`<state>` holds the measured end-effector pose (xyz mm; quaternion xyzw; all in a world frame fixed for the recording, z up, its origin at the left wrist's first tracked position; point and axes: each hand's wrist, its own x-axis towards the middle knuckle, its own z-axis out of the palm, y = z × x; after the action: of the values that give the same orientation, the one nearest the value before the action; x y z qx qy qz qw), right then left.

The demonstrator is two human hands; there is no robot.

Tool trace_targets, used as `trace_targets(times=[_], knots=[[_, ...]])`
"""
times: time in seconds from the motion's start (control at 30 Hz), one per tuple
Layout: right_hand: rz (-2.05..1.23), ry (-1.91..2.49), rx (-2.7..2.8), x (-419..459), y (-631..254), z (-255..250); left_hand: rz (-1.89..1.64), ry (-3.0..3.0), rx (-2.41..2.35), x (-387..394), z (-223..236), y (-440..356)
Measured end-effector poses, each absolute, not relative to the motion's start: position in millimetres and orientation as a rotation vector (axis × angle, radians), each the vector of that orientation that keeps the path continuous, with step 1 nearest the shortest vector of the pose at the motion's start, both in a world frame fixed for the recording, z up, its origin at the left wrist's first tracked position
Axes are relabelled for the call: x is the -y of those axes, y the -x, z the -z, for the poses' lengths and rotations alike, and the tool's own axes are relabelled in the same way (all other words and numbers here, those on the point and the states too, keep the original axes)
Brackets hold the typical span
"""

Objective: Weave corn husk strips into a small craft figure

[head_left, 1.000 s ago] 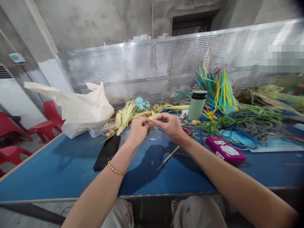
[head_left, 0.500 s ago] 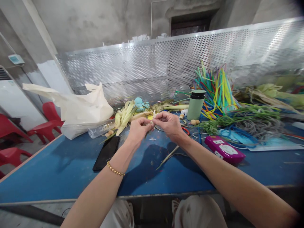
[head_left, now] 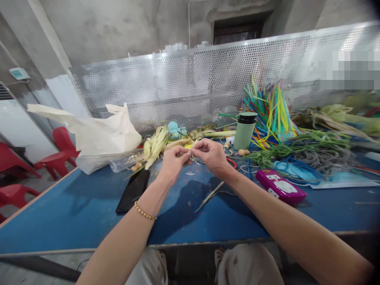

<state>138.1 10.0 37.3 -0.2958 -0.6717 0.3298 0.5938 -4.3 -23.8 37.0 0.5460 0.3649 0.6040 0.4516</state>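
My left hand [head_left: 174, 161] and my right hand [head_left: 211, 155] meet above the middle of the blue table, fingertips almost touching. Both are closed in a pinch on a small, thin husk strip [head_left: 190, 139], whose pale ends stick out above and below the fingers; the rest is hidden by them. Just behind and left of my left hand lies a bunch of pale green corn husks [head_left: 156, 146]. A dry husk sliver [head_left: 210, 196] rests on the table below my right hand.
Left on the blue table [head_left: 74, 221] are a black phone [head_left: 133, 192], a plastic bottle [head_left: 122, 161] and a white bag [head_left: 103, 138]. To the right stand a green tumbler [head_left: 244, 132], a purple box [head_left: 280, 186], tangled cords [head_left: 326, 158] and bundled colourful pipe cleaners [head_left: 271, 111]. A perforated metal screen [head_left: 178, 87] borders the back.
The fingertips have shifted slightly around the husk strip. Its upper end was a wider upright tip and now looks thinner, leaning left. The arms and the table items stay in place.
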Motion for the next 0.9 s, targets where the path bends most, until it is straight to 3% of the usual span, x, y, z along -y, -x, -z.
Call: trace_targets(times=[0.27, 0.67, 0.9], knots=[[-0.86, 0.712, 1.493, -6, -143, -46, -1.501, -1.126, -0.704, 18, -39, 8], [-0.674, 0.788, 1.714, -7, -140, -41, -1.476, -1.051, -0.657, 16, -36, 6], [-0.813, 0.816, 1.693, -1, -138, -46, -1.47, -1.055, -0.636, 17, -36, 5]])
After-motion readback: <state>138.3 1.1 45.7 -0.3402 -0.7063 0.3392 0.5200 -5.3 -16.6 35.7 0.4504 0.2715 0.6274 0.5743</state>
